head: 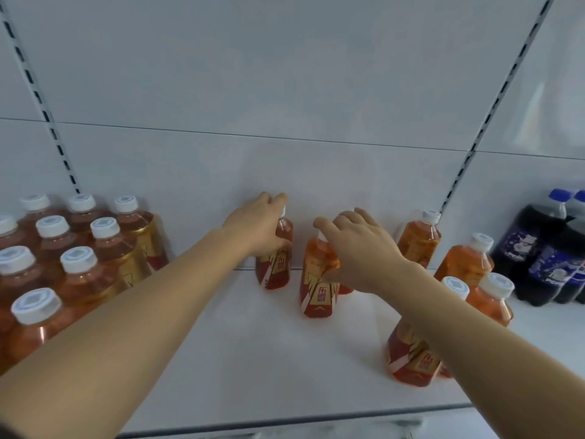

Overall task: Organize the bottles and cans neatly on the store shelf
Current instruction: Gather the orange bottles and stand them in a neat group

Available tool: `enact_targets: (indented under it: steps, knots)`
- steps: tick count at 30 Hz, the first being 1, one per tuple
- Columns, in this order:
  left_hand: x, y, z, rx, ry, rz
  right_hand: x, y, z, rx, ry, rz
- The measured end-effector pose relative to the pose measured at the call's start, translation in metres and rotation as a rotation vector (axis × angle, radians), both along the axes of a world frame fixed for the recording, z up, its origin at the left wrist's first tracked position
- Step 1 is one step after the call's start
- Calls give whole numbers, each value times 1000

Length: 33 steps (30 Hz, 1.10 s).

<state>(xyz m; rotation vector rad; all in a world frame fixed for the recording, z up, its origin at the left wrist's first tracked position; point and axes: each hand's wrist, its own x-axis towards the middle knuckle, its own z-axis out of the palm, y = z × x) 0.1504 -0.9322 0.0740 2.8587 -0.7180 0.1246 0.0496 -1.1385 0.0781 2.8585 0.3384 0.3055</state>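
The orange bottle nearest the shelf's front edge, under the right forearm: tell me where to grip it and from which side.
Grip the orange bottle around its narrower upper body just below the white cap, reaching from the front of the shelf. It stands upright and widens toward the base. Two bottles crowd it behind and to the right, while its left and front sides are free.

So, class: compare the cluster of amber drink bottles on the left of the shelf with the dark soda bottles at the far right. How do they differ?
The amber drink bottles have white caps and amber liquid; the dark soda bottles have blue caps and near-black liquid. The amber ones carry red-and-gold labels, the soda ones blue. The amber cluster is many bottles, the soda group few. Both stand upright on the shelf.
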Motion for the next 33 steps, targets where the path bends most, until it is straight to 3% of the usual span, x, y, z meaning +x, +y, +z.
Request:
enact_targets:
  steps: [7,22,28,33]
  knots:
    - [6,10,-4,24,19,-53,11,7,1,66,-3,22]
    - [1,114,17,353,-143,35,71,110,-14,233,-47,178]
    - [2,113,32,584,-226,148,92,135,-20,240,-92,199]
    - [7,123,35,626,-239,143,99,143,-22,236,-98,194]
